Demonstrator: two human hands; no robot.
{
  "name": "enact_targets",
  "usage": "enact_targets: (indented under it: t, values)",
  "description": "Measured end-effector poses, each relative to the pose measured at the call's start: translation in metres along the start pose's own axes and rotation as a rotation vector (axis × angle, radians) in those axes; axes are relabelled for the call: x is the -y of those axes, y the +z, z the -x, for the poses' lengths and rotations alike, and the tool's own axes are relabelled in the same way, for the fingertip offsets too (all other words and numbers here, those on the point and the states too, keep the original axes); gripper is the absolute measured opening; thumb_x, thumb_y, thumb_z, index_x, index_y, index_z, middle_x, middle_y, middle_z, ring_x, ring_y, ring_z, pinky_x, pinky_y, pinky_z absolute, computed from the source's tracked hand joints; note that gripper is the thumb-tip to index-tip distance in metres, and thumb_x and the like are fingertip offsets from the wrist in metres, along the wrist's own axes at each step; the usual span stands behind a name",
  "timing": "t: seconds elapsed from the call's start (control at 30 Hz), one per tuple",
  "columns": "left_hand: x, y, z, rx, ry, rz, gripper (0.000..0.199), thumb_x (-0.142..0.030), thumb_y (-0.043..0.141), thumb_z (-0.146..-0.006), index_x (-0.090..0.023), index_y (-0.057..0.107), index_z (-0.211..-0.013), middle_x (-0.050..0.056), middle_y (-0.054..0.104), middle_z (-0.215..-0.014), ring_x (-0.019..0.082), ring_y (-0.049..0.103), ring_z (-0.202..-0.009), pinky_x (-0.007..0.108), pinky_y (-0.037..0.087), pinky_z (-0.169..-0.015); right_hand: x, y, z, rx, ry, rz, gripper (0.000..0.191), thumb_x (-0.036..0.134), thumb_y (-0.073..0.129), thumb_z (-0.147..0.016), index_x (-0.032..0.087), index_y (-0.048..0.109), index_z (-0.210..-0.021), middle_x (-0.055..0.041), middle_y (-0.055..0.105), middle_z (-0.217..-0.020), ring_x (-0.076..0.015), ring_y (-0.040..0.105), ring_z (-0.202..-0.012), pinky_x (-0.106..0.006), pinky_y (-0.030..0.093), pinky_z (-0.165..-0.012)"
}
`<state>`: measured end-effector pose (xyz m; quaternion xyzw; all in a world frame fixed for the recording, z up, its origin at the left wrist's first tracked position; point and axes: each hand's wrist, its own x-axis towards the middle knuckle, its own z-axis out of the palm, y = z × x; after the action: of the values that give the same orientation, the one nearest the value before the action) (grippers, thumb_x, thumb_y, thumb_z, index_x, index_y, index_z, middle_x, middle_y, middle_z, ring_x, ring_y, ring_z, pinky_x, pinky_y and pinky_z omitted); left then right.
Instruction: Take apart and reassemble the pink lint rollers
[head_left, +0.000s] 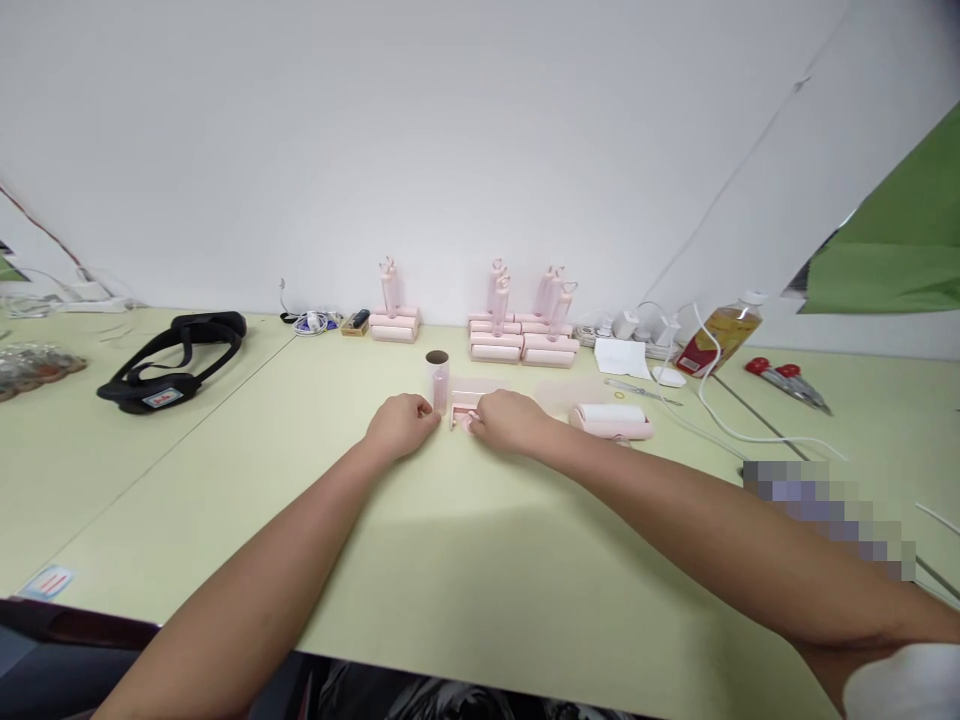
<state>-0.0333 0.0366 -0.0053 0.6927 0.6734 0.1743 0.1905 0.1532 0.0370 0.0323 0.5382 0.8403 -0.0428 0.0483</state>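
Note:
My left hand (403, 424) is closed, thumb and fingertips at the base of a translucent pink tube (441, 392) that stands upright. Just behind that tube rises a roll with an open brown cardboard core (437, 357). To the right, my right hand (510, 420) has its fingers closed on a small pink plastic part (466, 422), partly covered by the fingers. A pink frame-like piece (456, 408) lies against it, and a pale pink clear cover (480, 385) is behind the right hand. Beyond my right wrist lies a pink lint roller with a white roll (611, 420).
Pink lint rollers with upright handles stand by the wall, one group (395, 324) left and another (523, 345) centre. Tweezers (643, 390), white paper (622, 357), a drink bottle (721, 335), red-handled pliers (787, 383) and cables lie right. A black headset (176, 365) sits left.

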Motion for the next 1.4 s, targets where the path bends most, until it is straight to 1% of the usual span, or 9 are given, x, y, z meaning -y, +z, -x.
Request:
enact_targets:
  t: [0.2, 0.37, 0.5, 0.63, 0.83, 1.03, 1.17, 1.27, 1.4]
  values:
    - [0.0, -0.005, 0.003, 0.057, -0.001, -0.009, 0.022, -0.041, 0.058, -0.077, -0.02, 0.066, -0.077, 0.006, 0.071, -0.085, 0.02, 0.062, -0.074, 0.027, 0.038, -0.057, -0.018, -0.019, 0.021, -0.014, 0.032, -0.054, 0.038, 0.048, 0.05, -0.087, 0.016, 0.071, -0.08, -0.0131, 0.07, -0.083, -0.0232, 0.064, -0.072, -0.028, 0.038, -0.057]
    - [0.002, -0.019, 0.011, 0.155, -0.02, -0.046, 0.024, -0.042, 0.06, -0.072, -0.02, 0.056, -0.064, 0.004, 0.065, -0.072, 0.018, 0.056, -0.061, 0.027, 0.034, -0.052, -0.083, -0.041, 0.064, -0.311, 0.199, -0.208, 0.03, 0.044, 0.048, -0.086, 0.02, 0.066, -0.079, -0.0056, 0.069, -0.08, -0.0206, 0.061, -0.071, -0.028, 0.037, -0.058]
    - [0.001, -0.037, 0.024, 0.407, 0.024, -0.019, 0.037, -0.049, 0.061, -0.071, -0.02, 0.044, -0.055, -0.001, 0.049, -0.056, 0.012, 0.038, -0.047, 0.027, 0.024, -0.048, -0.14, -0.023, 0.092, -0.32, 0.359, -0.185, 0.037, 0.045, 0.052, -0.082, 0.019, 0.064, -0.104, -0.0107, 0.066, -0.108, -0.028, 0.061, -0.091, -0.034, 0.044, -0.07]
    - [-0.015, -0.042, 0.044, 0.665, 0.193, 0.123, 0.04, -0.053, 0.059, -0.074, -0.02, 0.044, -0.057, -0.002, 0.041, -0.056, 0.011, 0.033, -0.048, 0.026, 0.023, -0.047, -0.164, 0.011, 0.103, -0.256, 0.344, -0.233, 0.055, 0.047, 0.055, -0.08, 0.018, 0.055, -0.127, -0.0145, 0.054, -0.131, -0.0343, 0.05, -0.117, -0.041, 0.042, -0.091]
    - [-0.056, -0.02, 0.07, 0.681, 0.345, 0.166, 0.028, -0.048, 0.054, -0.08, -0.02, 0.057, -0.075, -0.002, 0.054, -0.068, 0.012, 0.045, -0.057, 0.023, 0.032, -0.05, -0.147, 0.027, 0.106, -0.145, 0.227, -0.313, 0.059, 0.052, 0.059, -0.078, 0.022, 0.055, -0.128, -0.0118, 0.057, -0.121, -0.0311, 0.054, -0.109, -0.036, 0.043, -0.087]
    - [-0.084, 0.013, 0.075, 0.533, 0.319, 0.134, 0.038, -0.055, 0.045, -0.085, -0.021, 0.061, -0.09, 0.002, 0.064, -0.078, 0.017, 0.057, -0.066, 0.025, 0.035, -0.052, -0.113, 0.026, 0.11, 0.02, 0.207, -0.362, 0.051, 0.068, 0.052, -0.078, 0.02, 0.063, -0.09, -0.0081, 0.066, -0.087, -0.0231, 0.059, -0.074, -0.029, 0.036, -0.059]
    - [-0.095, 0.03, 0.072, 0.468, 0.296, 0.157, 0.048, -0.063, 0.043, -0.085, -0.02, 0.059, -0.101, 0.004, 0.065, -0.08, 0.02, 0.059, -0.068, 0.027, 0.034, -0.052, -0.093, 0.034, 0.112, 0.004, 0.23, -0.516, 0.041, 0.061, 0.053, -0.081, 0.02, 0.057, -0.078, -0.0037, 0.065, -0.076, -0.0174, 0.055, -0.063, -0.026, 0.031, -0.052]
    - [-0.097, 0.035, 0.068, 0.375, 0.236, 0.244, 0.052, -0.059, 0.05, -0.083, -0.021, 0.049, -0.117, 0.004, 0.066, -0.09, 0.021, 0.061, -0.075, 0.027, 0.038, -0.056, -0.085, 0.039, 0.115, -0.035, 0.167, -0.661, 0.036, 0.056, 0.053, -0.084, 0.02, 0.057, -0.084, -0.0023, 0.064, -0.076, -0.0165, 0.054, -0.063, -0.025, 0.033, -0.052]
    - [-0.092, 0.038, 0.062, 0.356, 0.17, 0.292, 0.066, -0.055, 0.06, -0.079, -0.022, 0.039, -0.133, 0.006, 0.063, -0.098, 0.022, 0.061, -0.082, 0.029, 0.042, -0.063, -0.079, 0.043, 0.116, -0.049, 0.063, -0.821, 0.043, 0.047, 0.057, -0.084, 0.022, 0.054, -0.118, -0.004, 0.065, -0.088, -0.0183, 0.059, -0.07, -0.027, 0.04, -0.059]
